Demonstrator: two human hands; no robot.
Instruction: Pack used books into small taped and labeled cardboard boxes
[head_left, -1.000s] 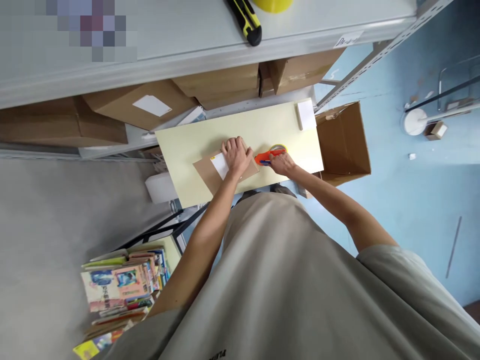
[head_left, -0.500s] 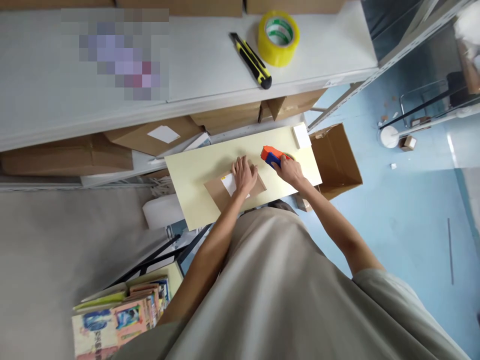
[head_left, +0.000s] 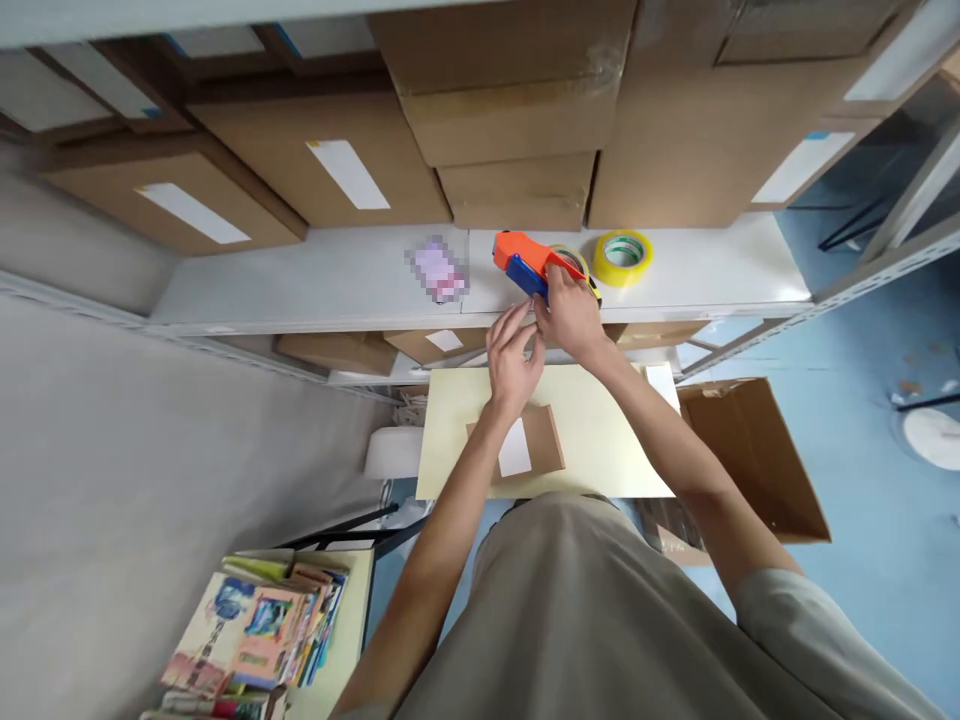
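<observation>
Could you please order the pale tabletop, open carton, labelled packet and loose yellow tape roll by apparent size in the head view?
Pale tabletop
Open carton
Labelled packet, partly hidden
Loose yellow tape roll

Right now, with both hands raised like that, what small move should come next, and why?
Probably the left hand should feel for a loose tape end, which I cannot make out: it is close to the orange-and-blue dispenser that the right hand holds up, away from the cardboard package.

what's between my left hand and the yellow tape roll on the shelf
In the head view, your right hand lies between them, gripping the orange-and-blue tape dispenser; a mostly hidden black-and-yellow cutter shows beside it.
</observation>
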